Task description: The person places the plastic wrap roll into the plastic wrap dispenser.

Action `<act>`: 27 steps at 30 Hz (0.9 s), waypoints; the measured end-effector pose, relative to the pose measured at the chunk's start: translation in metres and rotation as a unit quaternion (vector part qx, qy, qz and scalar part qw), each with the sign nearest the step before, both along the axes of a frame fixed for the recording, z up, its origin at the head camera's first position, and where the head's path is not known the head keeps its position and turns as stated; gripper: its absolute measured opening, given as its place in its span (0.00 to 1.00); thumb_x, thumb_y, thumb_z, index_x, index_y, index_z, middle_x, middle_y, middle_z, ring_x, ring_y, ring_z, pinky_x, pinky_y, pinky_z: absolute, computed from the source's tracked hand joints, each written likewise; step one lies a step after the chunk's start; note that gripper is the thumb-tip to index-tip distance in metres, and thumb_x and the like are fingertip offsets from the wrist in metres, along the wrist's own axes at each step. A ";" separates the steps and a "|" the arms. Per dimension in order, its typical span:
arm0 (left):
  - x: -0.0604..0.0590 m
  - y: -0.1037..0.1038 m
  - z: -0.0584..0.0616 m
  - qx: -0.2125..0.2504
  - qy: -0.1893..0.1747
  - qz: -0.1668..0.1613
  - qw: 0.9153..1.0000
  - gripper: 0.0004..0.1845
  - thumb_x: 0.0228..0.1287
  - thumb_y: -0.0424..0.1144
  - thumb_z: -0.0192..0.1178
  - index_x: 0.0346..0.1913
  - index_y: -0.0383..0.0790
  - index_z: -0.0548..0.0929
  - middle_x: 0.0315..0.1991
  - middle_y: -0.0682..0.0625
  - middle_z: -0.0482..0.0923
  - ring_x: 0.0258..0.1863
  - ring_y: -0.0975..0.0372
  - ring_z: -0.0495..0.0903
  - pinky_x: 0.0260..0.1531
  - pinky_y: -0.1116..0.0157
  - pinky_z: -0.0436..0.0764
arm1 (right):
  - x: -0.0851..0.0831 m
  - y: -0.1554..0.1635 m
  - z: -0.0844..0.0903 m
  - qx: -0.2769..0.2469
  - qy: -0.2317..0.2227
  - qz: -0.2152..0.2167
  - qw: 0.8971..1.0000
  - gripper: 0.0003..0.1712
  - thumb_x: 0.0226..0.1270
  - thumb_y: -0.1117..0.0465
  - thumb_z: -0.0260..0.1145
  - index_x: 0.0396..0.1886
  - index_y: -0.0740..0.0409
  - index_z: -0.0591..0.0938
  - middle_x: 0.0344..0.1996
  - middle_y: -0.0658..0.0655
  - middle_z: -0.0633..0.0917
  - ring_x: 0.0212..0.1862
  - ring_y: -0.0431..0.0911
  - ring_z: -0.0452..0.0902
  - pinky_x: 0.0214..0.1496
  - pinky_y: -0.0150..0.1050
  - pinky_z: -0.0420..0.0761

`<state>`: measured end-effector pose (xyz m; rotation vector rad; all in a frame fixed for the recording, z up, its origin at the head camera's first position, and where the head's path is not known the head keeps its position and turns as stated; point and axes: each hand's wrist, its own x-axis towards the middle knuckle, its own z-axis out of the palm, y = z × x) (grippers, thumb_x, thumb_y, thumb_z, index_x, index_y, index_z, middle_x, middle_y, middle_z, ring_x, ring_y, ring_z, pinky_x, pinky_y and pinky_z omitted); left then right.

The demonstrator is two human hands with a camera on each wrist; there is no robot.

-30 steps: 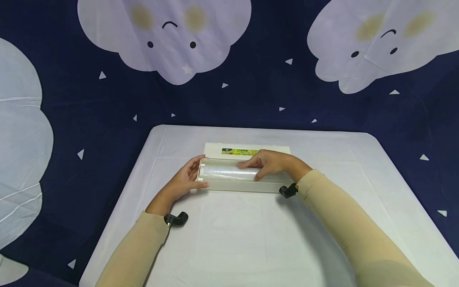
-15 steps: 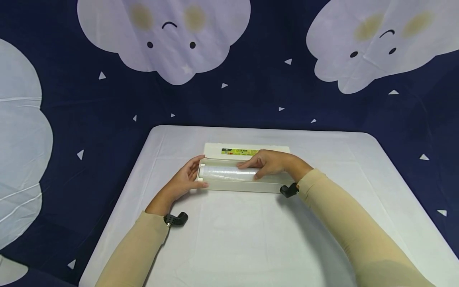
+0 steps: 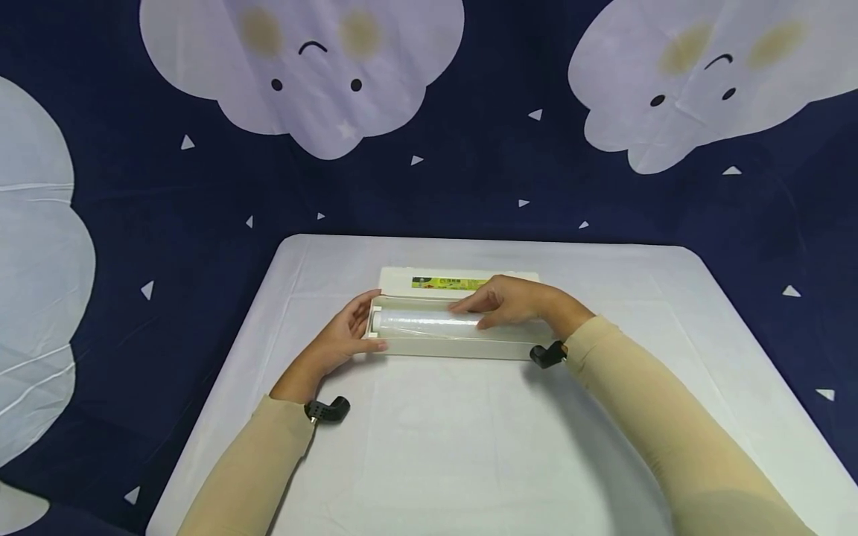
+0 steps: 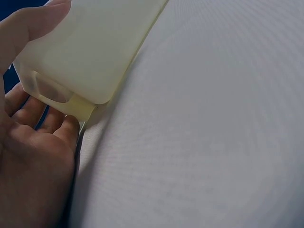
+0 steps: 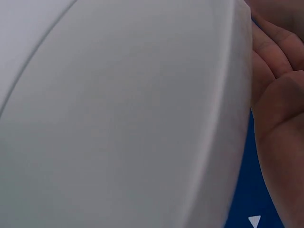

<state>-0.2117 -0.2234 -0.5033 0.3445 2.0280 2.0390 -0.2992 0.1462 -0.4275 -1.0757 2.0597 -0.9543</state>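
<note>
In the head view, a long off-white cling film box (image 3: 442, 348) lies on the table, its lid (image 3: 395, 281) folded back and bearing a green-yellow label. Inside it sits a roll of clear cling film (image 3: 422, 321). My left hand (image 3: 335, 341) grips the box's left end, thumb on the front wall and fingers behind the end; the left wrist view shows this hand (image 4: 38, 147) around the end, which has a rounded cutout. My right hand (image 3: 512, 304) holds the roll from above, thumb on the near side and fingers toward the back. The roll's right part is hidden beneath it.
A white cloth covers the table (image 3: 429, 439), whose far edge lies beyond the box. Behind it hangs a dark blue curtain (image 3: 469, 193) printed with clouds and small triangles. Black wrist cameras, including the left one (image 3: 328, 409), sit at both cuffs.
My right hand has shifted slightly right and upward over the roll. My left hand keeps its grip, and the box stays in place apart from a slight shift of the whole view.
</note>
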 end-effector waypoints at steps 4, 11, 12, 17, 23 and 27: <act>0.000 0.000 -0.001 -0.005 0.005 -0.002 1.000 0.58 0.49 0.18 0.79 0.82 0.41 0.60 0.81 0.43 0.56 0.80 0.55 0.53 0.74 0.68 0.60 | 0.002 0.009 0.003 0.000 0.002 -0.003 1.000 0.32 0.65 0.71 0.76 0.68 0.49 0.85 0.66 0.46 0.81 0.71 0.42 0.72 0.71 0.38 0.74; 0.000 -0.002 -0.002 -0.006 0.000 0.001 1.000 0.59 0.48 0.20 0.80 0.82 0.43 0.60 0.81 0.44 0.56 0.80 0.55 0.54 0.74 0.68 0.61 | 0.007 0.023 0.003 -0.005 0.015 -0.014 1.000 0.31 0.65 0.70 0.77 0.67 0.50 0.85 0.64 0.46 0.83 0.69 0.42 0.74 0.70 0.37 0.74; 0.000 -0.002 -0.002 -0.005 -0.001 0.001 1.000 0.59 0.48 0.20 0.81 0.82 0.43 0.60 0.81 0.44 0.57 0.80 0.55 0.54 0.73 0.68 0.61 | 0.008 0.025 0.003 -0.009 0.014 -0.015 1.000 0.31 0.65 0.70 0.76 0.67 0.51 0.85 0.64 0.47 0.83 0.69 0.43 0.74 0.70 0.37 0.74; 0.001 -0.001 -0.003 -0.004 -0.005 0.003 1.000 0.59 0.47 0.21 0.81 0.82 0.44 0.61 0.80 0.45 0.57 0.79 0.56 0.55 0.73 0.69 0.62 | 0.012 0.031 0.005 -0.026 0.004 -0.023 0.999 0.29 0.65 0.71 0.77 0.66 0.55 0.85 0.63 0.50 0.84 0.68 0.44 0.76 0.68 0.39 0.76; 0.003 0.000 0.000 -0.004 -0.003 0.001 1.000 0.59 0.47 0.19 0.80 0.82 0.43 0.61 0.81 0.44 0.57 0.80 0.55 0.54 0.74 0.68 0.61 | 0.015 0.037 0.009 -0.015 0.002 -0.045 0.999 0.27 0.65 0.68 0.78 0.64 0.54 0.87 0.62 0.49 0.85 0.67 0.43 0.77 0.66 0.39 0.78; 0.002 0.000 0.000 -0.005 -0.001 -0.001 1.000 0.59 0.47 0.19 0.80 0.82 0.41 0.60 0.81 0.43 0.56 0.80 0.54 0.53 0.74 0.68 0.60 | 0.017 0.043 0.010 -0.015 0.006 -0.044 0.999 0.27 0.65 0.68 0.78 0.64 0.54 0.87 0.62 0.50 0.85 0.67 0.43 0.77 0.68 0.40 0.77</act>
